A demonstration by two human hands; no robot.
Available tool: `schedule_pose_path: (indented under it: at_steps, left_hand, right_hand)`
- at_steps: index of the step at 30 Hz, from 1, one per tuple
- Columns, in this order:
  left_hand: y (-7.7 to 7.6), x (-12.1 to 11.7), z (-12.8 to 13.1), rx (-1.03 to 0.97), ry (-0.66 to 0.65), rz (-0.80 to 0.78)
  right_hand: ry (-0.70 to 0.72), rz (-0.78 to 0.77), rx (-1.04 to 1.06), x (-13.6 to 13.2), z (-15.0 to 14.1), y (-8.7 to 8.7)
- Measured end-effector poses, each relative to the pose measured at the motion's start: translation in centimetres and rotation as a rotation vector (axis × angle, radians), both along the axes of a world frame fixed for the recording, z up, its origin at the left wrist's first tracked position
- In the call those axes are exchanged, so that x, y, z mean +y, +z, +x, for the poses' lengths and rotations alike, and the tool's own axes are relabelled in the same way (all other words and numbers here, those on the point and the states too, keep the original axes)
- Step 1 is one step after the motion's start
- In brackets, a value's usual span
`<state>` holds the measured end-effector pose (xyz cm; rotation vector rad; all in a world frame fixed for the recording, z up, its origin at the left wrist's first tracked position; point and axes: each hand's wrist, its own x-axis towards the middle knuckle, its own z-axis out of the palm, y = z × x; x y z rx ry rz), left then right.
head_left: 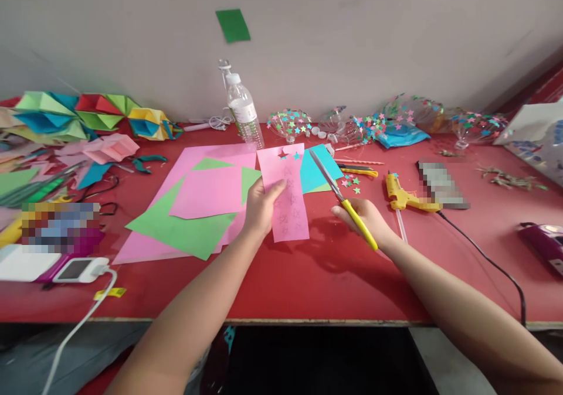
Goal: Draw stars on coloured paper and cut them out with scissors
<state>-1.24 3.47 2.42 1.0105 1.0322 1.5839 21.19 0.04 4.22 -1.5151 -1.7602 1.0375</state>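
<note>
My left hand (260, 206) pinches a strip of pink paper (288, 225) by its left edge. Star outlines are drawn down the strip, and near its top there are cut-out gaps with blue stars (296, 156) showing by them. To the right, my right hand (365, 214) holds a pair of scissors with yellow handles (359, 225). The scissor blades (324, 169) point up and away, apart from the strip, over the blue paper (314, 172). Pink sheets (206, 193) and green sheets (197, 237) lie stacked left of the strip.
A yellow glue gun (398, 194) with a black cord and a phone (442, 184) lie at right. Behind stand a plastic bottle (244, 111) and star-covered clear domes (290, 124). Loose stars (355, 182) lie beside a yellow cutter (365, 172). Folded paper shapes (101, 111) crowd the left.
</note>
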Motion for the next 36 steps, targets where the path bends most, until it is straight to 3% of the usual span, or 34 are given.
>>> schedule_pose_path:
  at_steps: [10, 17, 36]
  left_hand:
    - [-0.4, 0.6, -0.3, -0.017, 0.107, 0.039]
    - [-0.4, 0.7, -0.4, -0.006, 0.157, 0.069]
    - [0.5, 0.1, -0.4, 0.002, 0.058, 0.035]
  right_hand:
    - [0.144, -0.045, -0.165, -0.7, -0.6, 1.0]
    - [0.148, -0.089, -0.229, -0.6, -0.3, 0.9]
    - [0.265, -0.162, -0.150, -0.8, -0.2, 0.6]
